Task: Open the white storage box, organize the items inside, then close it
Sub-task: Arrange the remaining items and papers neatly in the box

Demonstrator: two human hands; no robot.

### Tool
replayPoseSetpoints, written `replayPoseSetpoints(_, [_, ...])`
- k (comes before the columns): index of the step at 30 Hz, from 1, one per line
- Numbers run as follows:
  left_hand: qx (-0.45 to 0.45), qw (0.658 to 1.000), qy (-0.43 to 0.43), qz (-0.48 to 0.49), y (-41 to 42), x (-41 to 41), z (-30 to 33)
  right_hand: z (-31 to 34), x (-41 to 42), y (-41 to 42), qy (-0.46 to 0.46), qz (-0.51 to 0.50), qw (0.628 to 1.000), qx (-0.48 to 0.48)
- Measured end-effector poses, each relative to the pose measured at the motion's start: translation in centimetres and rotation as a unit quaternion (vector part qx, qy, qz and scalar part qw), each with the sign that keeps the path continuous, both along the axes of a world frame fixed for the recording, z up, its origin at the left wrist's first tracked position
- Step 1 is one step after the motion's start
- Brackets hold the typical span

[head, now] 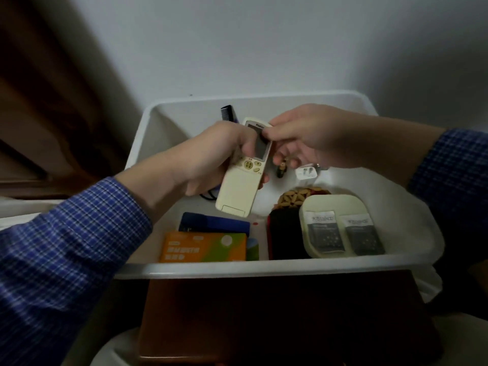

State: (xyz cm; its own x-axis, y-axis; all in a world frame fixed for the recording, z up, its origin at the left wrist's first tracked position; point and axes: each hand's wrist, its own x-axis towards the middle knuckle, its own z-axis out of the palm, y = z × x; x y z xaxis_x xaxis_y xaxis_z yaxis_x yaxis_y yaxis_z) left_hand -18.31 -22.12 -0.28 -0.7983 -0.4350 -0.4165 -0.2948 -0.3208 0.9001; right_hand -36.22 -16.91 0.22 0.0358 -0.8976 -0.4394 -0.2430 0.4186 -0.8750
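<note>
Storage box point(264, 268), white, lid off and out of sight, sits on a dark wooden stand by the wall. Remote control point(244, 178) is held above it: left hand point(211, 159) wraps its middle, right hand point(303, 138) pinches the top end. Likely light, rigid, smooth plastic; best gripped by the long sides. Comb point(227, 114) is half hidden behind the left hand; small items under the right hand are hard to identify.

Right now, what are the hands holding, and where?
A cream remote control: the left hand grips its middle, the right hand pinches its top end.
</note>
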Motion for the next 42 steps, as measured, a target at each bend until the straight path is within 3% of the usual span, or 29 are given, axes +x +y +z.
replayPoseSetpoints(2, [-0.064,0.994,-0.08,0.029,-1.1,1.5,0.0,-0.1,0.2,-0.4,0.001,-0.013,1.0,0.005])
replayPoseSetpoints(4, [-0.225,0.946,-0.23,0.035,-2.0,3.3,-0.7,0.1,-0.1,-0.2,0.056,-0.023,0.998,-0.003])
replayPoseSetpoints(6, [-0.381,0.852,-0.344,-0.098,-2.2,5.0,-1.4,0.0,-0.5,0.3,0.108,-0.025,0.994,-0.01])
replayPoseSetpoints(7, [-0.409,0.811,-0.378,-0.181,-1.8,5.8,-1.8,-0.1,-0.5,0.6,0.116,-0.037,0.993,-0.001])
replayPoseSetpoints(9, [-0.383,0.773,-0.414,-0.292,-0.7,7.0,-2.2,-0.7,-0.3,1.0,0.106,-0.066,0.992,0.026])
replayPoseSetpoints(16, [-0.361,0.738,-0.435,-0.367,0.9,6.9,-2.6,-3.7,2.4,0.6,0.061,-0.041,0.996,0.057])
replayPoseSetpoints(21, [-0.341,0.739,-0.451,-0.367,1.1,6.3,-2.6,-6.3,5.1,-0.9,0.011,-0.107,0.987,0.123])
replayPoseSetpoints(23, [-0.318,0.755,-0.449,-0.356,1.0,6.3,-2.7,-6.8,5.4,-1.2,0.063,-0.052,0.984,0.157])
replayPoseSetpoints(27, [-0.338,0.772,-0.436,-0.317,0.9,6.3,-3.2,-7.3,6.1,-1.9,0.267,0.095,0.944,0.167])
replayPoseSetpoints(34, [-0.335,0.747,-0.463,-0.339,0.6,5.9,-3.8,-9.5,8.6,-3.0,0.297,0.17,0.918,0.199])
replayPoseSetpoints(42, [-0.33,0.744,-0.475,-0.334,0.7,5.5,-4.5,-10.2,9.1,-3.5,0.376,0.258,0.879,0.142])
